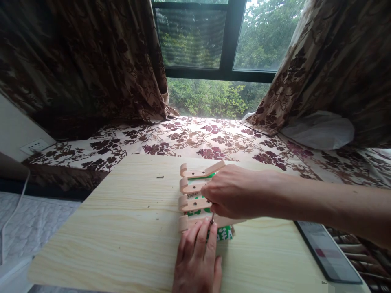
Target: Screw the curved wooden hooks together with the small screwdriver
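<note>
- wooden hooks point(195, 187) sit over a green packet point(225, 233), probably propped up
- left hand point(197, 254) pressing nearest hook, steadying it I reckon
- right hand point(232, 191) clenched round a driver point(213, 217) above it, guess for control

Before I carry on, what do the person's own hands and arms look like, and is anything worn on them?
The left hand and right hand are gloveless, with no rings visible. The right forearm shows no sleeve, watch or bracelet. The left forearm is out of view.

Window point(192, 38) btwn drk curtains point(122, 53), flrl cloth point(192, 138), outlet point(35, 146)
</note>
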`<state>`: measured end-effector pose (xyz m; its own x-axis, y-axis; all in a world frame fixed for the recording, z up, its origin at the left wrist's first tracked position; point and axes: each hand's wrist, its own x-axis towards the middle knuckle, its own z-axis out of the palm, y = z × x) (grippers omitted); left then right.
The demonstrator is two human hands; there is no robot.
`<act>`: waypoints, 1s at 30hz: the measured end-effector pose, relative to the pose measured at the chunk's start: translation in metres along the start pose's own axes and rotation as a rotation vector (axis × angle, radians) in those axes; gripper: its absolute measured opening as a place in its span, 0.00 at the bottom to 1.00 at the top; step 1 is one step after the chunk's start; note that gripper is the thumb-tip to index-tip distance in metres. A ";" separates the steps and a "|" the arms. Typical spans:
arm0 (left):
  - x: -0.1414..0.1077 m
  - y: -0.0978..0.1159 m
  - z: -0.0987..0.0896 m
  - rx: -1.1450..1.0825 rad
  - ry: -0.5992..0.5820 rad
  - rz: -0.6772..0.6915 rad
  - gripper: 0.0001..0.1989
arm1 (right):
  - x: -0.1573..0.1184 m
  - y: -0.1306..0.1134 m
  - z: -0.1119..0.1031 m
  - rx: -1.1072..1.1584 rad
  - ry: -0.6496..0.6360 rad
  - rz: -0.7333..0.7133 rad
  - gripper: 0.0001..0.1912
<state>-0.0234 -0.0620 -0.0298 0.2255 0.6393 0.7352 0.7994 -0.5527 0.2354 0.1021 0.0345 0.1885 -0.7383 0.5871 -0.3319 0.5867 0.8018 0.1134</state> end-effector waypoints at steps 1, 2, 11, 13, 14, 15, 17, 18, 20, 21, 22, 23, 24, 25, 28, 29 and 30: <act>0.000 0.000 0.000 0.000 0.001 0.001 0.20 | -0.001 0.000 -0.002 -0.002 -0.002 0.005 0.04; 0.000 0.000 0.000 -0.001 0.004 0.001 0.20 | -0.002 0.000 -0.004 -0.006 -0.003 0.005 0.04; 0.003 0.000 -0.001 -0.017 0.003 0.005 0.20 | -0.001 -0.001 -0.004 -0.015 0.010 -0.038 0.05; 0.003 0.000 0.000 -0.014 0.003 0.003 0.20 | 0.000 -0.001 -0.004 -0.024 0.008 -0.020 0.05; 0.003 0.000 0.000 -0.013 0.004 0.003 0.20 | 0.000 -0.001 -0.005 -0.028 0.009 -0.019 0.05; 0.003 0.000 0.000 -0.013 0.007 0.002 0.20 | 0.000 -0.001 -0.006 -0.028 0.017 -0.025 0.04; 0.004 0.001 -0.001 -0.013 0.013 0.001 0.20 | -0.001 0.000 -0.008 -0.019 0.035 -0.049 0.04; 0.004 0.001 -0.003 -0.013 0.006 0.003 0.20 | -0.001 0.000 -0.008 -0.012 0.039 -0.065 0.04; 0.006 0.002 -0.008 -0.005 -0.030 0.015 0.20 | -0.002 0.001 -0.008 0.001 0.032 -0.093 0.06; 0.007 0.002 -0.010 0.001 -0.054 0.024 0.20 | -0.001 0.001 -0.006 0.005 0.019 -0.099 0.06; 0.008 0.001 -0.012 0.008 -0.078 0.034 0.20 | -0.001 0.001 -0.005 0.010 0.009 -0.101 0.07; 0.008 0.001 -0.013 0.014 -0.096 0.041 0.20 | -0.001 0.001 -0.003 0.016 0.002 -0.097 0.07; 0.007 0.001 -0.013 0.015 -0.097 0.045 0.20 | 0.000 0.001 -0.002 0.021 -0.004 -0.089 0.07; 0.007 0.000 -0.012 0.014 -0.081 0.042 0.20 | 0.000 0.001 -0.001 0.022 -0.005 -0.078 0.07; 0.003 -0.001 -0.006 -0.006 -0.015 0.017 0.20 | -0.001 -0.001 -0.003 0.016 -0.008 -0.048 0.07; 0.003 -0.001 -0.004 -0.011 -0.001 0.009 0.20 | -0.001 -0.001 -0.005 0.013 -0.018 -0.037 0.07; 0.003 0.000 -0.002 -0.015 0.003 0.002 0.20 | -0.002 -0.002 -0.007 0.012 -0.032 -0.027 0.07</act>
<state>-0.0245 -0.0614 -0.0265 0.2258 0.6364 0.7376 0.7907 -0.5620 0.2428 0.1003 0.0329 0.1955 -0.7433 0.5612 -0.3641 0.5706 0.8160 0.0926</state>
